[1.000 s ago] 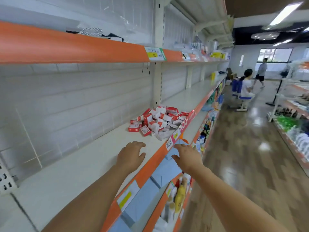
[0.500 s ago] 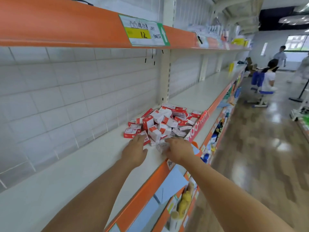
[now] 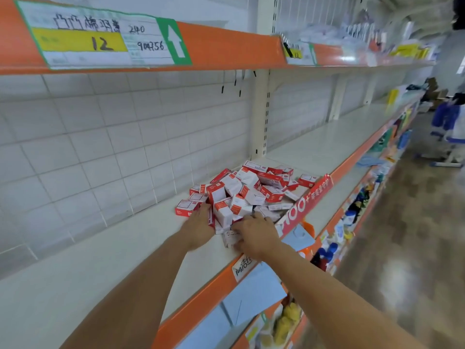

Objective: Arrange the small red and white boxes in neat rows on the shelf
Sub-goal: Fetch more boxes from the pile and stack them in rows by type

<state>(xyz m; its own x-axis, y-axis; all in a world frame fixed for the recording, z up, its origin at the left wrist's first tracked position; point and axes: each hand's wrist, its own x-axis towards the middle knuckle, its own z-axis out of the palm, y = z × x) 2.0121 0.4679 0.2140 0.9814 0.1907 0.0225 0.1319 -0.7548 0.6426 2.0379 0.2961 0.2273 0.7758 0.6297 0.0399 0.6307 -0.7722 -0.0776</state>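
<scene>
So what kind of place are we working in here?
Most likely a retail shop aisle: long orange-edged shelving with a handwritten price label, a loose pile of small red and white boxes, and more packaged goods on lower shelves.

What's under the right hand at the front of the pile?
A pale box pokes out from under the right hand, lying on the shelf by the pile of red and white boxes. The hand covers the rest.
</scene>
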